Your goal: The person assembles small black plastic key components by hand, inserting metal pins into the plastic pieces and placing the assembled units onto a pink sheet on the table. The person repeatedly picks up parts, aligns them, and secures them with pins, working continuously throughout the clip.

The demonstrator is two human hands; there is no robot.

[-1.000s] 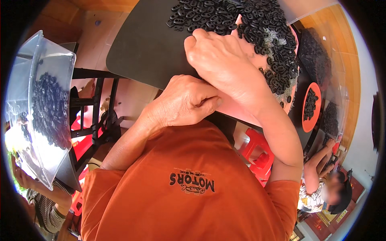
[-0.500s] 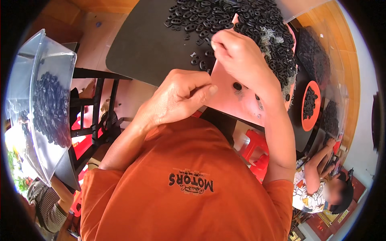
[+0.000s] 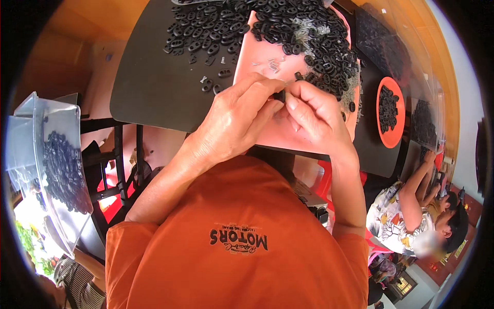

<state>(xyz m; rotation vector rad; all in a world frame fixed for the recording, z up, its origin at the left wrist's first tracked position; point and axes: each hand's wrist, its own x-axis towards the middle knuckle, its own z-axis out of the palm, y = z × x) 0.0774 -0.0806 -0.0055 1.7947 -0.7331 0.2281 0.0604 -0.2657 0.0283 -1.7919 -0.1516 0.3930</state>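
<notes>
My left hand pinches a small black plastic piece, apparently a cord lock part, between thumb and fingers. My right hand meets it there, thumb and forefinger pinched against the piece's right side; what else those fingertips hold is hidden. Both hands are over the near part of a pink tray. On its far right lies a heap of black two-hole cord locks, with small clear or metallic springs among them. A few loose springs lie just beyond my fingers.
More black cord lock pieces spread over the dark table left of the tray. An orange bowl of black pieces stands at right. Clear bins with black parts stand at far left and right. Other people sit nearby.
My right hand has come down from the heap to meet my left hand, and a black piece now shows between their fingertips. The whole view has shifted slightly, with the table appearing further left.
</notes>
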